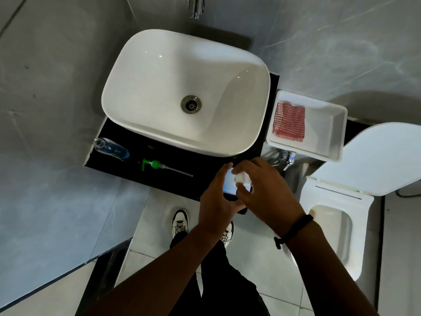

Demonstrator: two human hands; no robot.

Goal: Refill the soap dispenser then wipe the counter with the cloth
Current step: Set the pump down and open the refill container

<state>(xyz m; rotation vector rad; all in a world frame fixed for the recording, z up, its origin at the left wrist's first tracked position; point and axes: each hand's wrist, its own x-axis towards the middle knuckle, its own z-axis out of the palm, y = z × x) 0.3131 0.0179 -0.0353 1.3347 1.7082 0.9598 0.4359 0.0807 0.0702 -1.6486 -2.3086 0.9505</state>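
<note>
A white refill container [230,182] stands on the black counter [173,181] at its front right. My left hand [216,201] wraps its side. My right hand [266,192] pinches the white cap [241,177] on top. The clear soap dispenser bottle [111,148], with blue liquid in it, stands open at the counter's left end. Its green pump head [157,165] with a long tube lies on the counter beside it. A red-and-white checked cloth [289,122] lies in a white tray [330,137] to the right of the sink.
A large white basin [159,71] fills most of the counter, with a chrome tap [196,5] on the wall above. An open toilet [337,220] stands at the right. A valve [287,158] sits under the tray. My shoes [180,223] are on the tiled floor.
</note>
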